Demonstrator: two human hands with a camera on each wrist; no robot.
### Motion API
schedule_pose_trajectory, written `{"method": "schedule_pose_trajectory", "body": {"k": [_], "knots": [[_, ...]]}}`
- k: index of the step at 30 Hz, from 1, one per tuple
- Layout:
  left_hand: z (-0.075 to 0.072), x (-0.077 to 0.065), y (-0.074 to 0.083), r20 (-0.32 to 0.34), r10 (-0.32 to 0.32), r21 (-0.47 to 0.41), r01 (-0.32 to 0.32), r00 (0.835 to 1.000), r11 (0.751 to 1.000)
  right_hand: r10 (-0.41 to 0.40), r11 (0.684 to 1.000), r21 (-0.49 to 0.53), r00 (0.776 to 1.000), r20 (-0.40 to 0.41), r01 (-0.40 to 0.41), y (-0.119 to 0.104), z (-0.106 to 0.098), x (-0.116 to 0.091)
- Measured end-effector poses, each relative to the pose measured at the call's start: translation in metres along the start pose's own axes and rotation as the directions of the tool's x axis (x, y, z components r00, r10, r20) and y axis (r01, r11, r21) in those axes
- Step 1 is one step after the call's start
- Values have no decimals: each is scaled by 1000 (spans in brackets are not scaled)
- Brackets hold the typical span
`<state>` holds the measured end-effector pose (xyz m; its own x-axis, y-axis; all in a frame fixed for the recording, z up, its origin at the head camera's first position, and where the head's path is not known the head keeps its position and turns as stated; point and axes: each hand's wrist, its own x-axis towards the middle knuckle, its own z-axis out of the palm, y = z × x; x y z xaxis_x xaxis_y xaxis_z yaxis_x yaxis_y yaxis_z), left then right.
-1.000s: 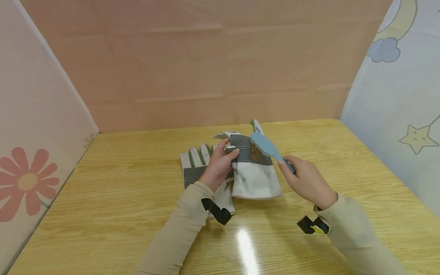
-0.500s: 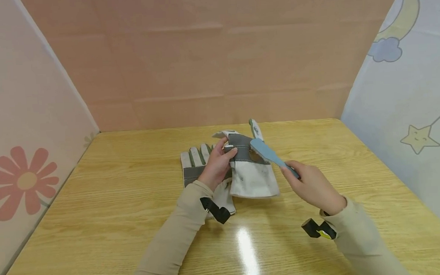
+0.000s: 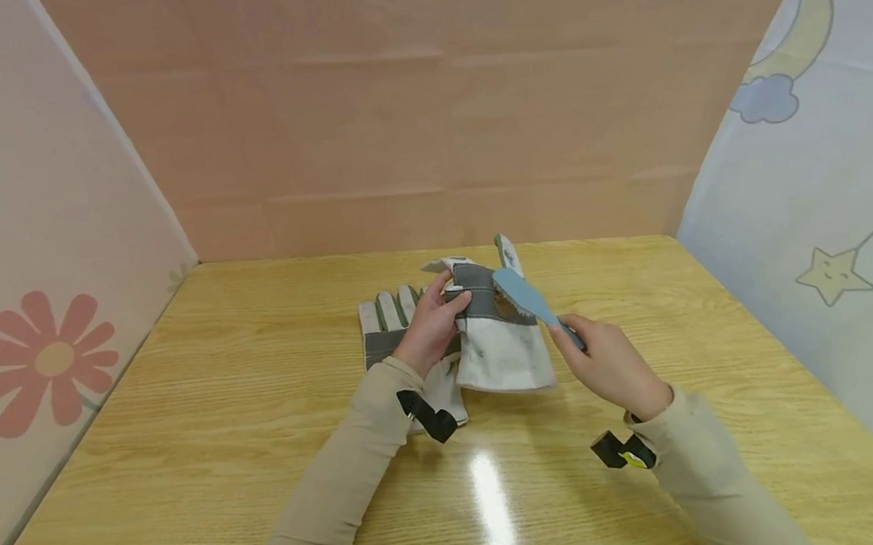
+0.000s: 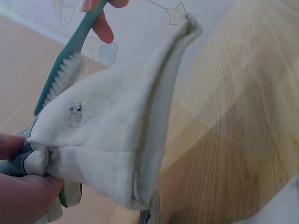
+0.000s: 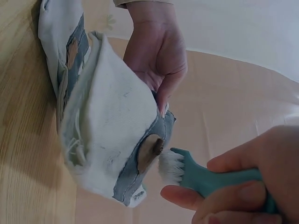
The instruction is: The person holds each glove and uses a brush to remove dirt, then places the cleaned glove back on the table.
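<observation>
My left hand (image 3: 430, 329) pinches a white and grey work glove (image 3: 506, 353) at its grey band, thumb on top, holding it up with the cuff toward me. Dark smudges mark the white cuff, and a brown patch shows on the band in the right wrist view. In my right hand (image 3: 613, 364) is a blue brush (image 3: 530, 295), gripped by its handle. The white bristles (image 5: 171, 167) are at the band, by the brown patch. Beneath and left of the held glove, a second glove (image 3: 384, 341) lies on the table, partly hidden by my left hand.
The wooden table (image 3: 268, 446) reaches back to a plain pinkish wall sheet (image 3: 429, 125). Patterned panels stand at both sides, with a flower (image 3: 53, 359) on the left and a star (image 3: 832, 275) on the right.
The brush and right hand shift slightly down and right, then back up and left, along the grey band. The held glove moves slightly left early on; the left hand keeps its hold.
</observation>
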<state>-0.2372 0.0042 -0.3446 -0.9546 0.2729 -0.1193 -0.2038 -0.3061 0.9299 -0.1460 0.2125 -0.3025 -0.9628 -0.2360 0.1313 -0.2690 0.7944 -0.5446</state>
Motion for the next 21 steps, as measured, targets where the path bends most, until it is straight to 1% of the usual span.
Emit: {"method": "schedule_pose_trajectory", "body": {"k": [6, 12, 14, 17, 21], "knots": [[-4, 2, -1, -3, 8, -1, -8, 1000, 1000, 0, 1000, -25, 1000, 3, 0, 0, -3, -5], [0, 1, 0, 11, 16, -1, -16, 1000, 1000, -16, 1000, -7, 997, -76, 16, 0, -4, 0], [1, 0, 0, 17, 14, -1, -14, 1000, 1000, -18, 1000, -7, 996, -87, 17, 0, -3, 2], [2, -2, 0, 23, 14, -1, -14, 1000, 1000, -12, 1000, -1, 998, -63, 12, 1, 0, 3], [0, -2, 1, 10, 21, -7, -21, 1000, 1000, -5, 1000, 4, 1000, -20, 5, 2, 2, 0]]}}
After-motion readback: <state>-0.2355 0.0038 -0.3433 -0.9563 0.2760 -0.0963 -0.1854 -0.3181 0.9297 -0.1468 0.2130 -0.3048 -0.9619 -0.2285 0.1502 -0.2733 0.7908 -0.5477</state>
